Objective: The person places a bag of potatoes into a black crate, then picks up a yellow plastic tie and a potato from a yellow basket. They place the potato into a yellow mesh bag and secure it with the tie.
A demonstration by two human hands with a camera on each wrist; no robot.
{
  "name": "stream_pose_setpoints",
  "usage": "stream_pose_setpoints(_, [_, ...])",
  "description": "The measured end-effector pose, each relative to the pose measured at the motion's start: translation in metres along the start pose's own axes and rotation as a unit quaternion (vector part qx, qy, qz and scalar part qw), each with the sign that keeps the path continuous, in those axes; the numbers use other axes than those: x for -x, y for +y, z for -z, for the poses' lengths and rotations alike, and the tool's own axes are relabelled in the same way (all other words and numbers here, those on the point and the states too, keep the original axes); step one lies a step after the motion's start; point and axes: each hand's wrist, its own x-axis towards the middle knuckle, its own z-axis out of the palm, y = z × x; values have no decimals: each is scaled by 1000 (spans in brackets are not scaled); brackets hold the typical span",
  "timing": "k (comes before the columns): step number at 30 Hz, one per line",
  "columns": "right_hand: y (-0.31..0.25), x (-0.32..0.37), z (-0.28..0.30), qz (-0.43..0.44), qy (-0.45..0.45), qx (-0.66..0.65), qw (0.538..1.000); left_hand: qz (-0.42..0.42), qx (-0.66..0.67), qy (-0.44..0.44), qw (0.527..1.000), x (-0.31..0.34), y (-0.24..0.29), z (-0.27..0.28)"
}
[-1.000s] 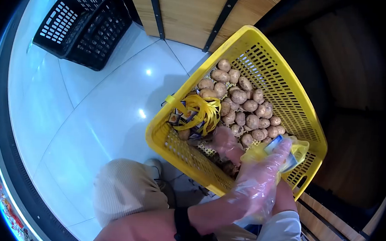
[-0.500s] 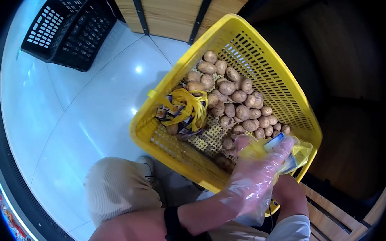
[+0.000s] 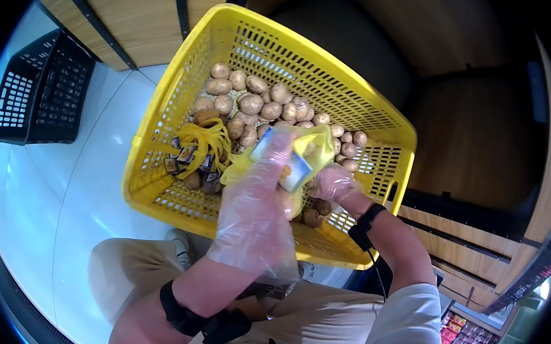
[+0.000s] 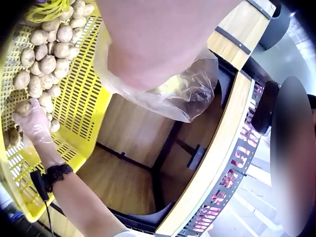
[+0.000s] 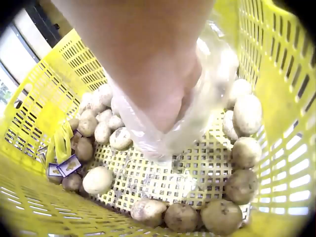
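Note:
In the head view my gloved left hand (image 3: 257, 199) grips a yellow mesh bag (image 3: 316, 143) with a blue-and-white label, held over the basket. My gloved right hand (image 3: 337, 184) reaches in at the bag's right side, low in the basket. The left wrist view shows that right hand (image 4: 35, 123) with thumb and fingers around a potato (image 4: 22, 107). Several loose potatoes (image 3: 250, 104) lie over the floor of the yellow basket (image 3: 334, 64). In the right wrist view, the glove hides the right fingertips.
A bundle of yellow strips (image 3: 210, 143) with small labels lies in the basket's left corner. On the tiled floor at far left stands a black basket (image 3: 57, 93). Wooden shelving (image 3: 476, 135) with dark frames borders the right side.
The right hand has come out from under the left forearm to the bag's right side. The left hand keeps its grip on the bag. The head view has turned, shifting the basket left.

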Motion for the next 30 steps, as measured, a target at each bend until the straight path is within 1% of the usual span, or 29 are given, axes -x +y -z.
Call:
stream_pose_setpoints(1, [4, 3, 2, -4, 3, 1, 1000, 1, -2, -5, 1000, 0, -1, 2])
stream_pose_setpoints(3, [12, 12, -2, -19, -26, 103, 994, -5, 43, -71, 997, 3, -2, 4])
stream_pose_setpoints(4, [14, 13, -5, -82, -65, 66, 992, -13, 30, -41, 999, 6, -1, 2])
stream_pose_setpoints(5, [18, 13, -6, -81, -61, 66, 993, -16, 28, -43, 999, 9, 0, 2])
stream_pose_setpoints(7, [17, 18, 0, -85, -114, 135, 981, -31, 15, -61, 998, 16, 0, 2])
stream_pose_setpoints(9, [15, 26, 8, -77, -122, 152, 978, -32, 23, -46, 998, 17, 1, -1])
stream_pose_setpoints(10, [13, 28, 11, -122, -98, 56, 986, -31, 29, -31, 999, 17, 1, -4])
stream_pose_setpoints(11, [14, 28, 15, -163, -69, -37, 984, -31, 28, -35, 999, 16, 2, -7])
stream_pose_setpoints(12, [18, 30, 12, -200, -43, -131, 970, -28, 35, -9, 999, 16, 3, -11])
stream_pose_setpoints(13, [22, 31, 8, -205, -40, -133, 969, -22, 40, 15, 999, 17, 3, -15])
stream_pose_setpoints(14, [28, 32, 5, -171, 7, -264, 949, -19, 37, 7, 999, 17, 2, -16])
stream_pose_setpoints(15, [31, 36, 7, -133, 55, -389, 910, -14, 20, -10, 1000, 16, 3, -15])
stream_pose_setpoints(16, [29, 39, 6, -74, 108, -503, 854, -11, 3, -28, 1000, 15, 3, -14])
stream_pose_setpoints(17, [30, 47, 7, -78, 117, -501, 854, -8, 1, -37, 999, 16, 4, -15])
stream_pose_setpoints(19, [4, 71, 42, -127, 120, -649, 740, -19, 10, -96, 995, 19, 3, -17])
stream_pose_setpoints(20, [-1, 80, 47, -93, 140, -702, 692, -35, 18, -113, 993, 15, -1, -15])
stream_pose_setpoints(21, [-11, 91, 57, -98, 155, -730, 658, -33, 13, -123, 992, 12, -1, -11])
stream_pose_setpoints(23, [-28, 111, 73, -96, 200, -731, 646, 29, -5, -121, 992, 12, 3, -6])
stream_pose_setpoints(24, [-36, 121, 77, -79, 223, -752, 615, 1, -31, -77, 997, 19, -1, -15])
stream_pose_setpoints(25, [-40, 132, 77, -67, 199, -814, 542, 1, -37, -85, 996, 21, -4, -16])
stream_pose_setpoints(27, [-56, 147, 75, -40, 243, -864, 440, 4, -81, -79, 994, 22, -8, -13])
stream_pose_setpoints(28, [-65, 158, 83, -62, 245, -858, 447, 4, -113, -55, 992, 25, -11, -17])
stream_pose_setpoints(29, [-71, 163, 82, -30, 263, -873, 409, 2, -120, -62, 991, 28, -13, -18])
stream_pose_setpoints(30, [-75, 169, 79, 7, 262, -891, 370, 8, -151, -57, 987, 29, -16, -16])
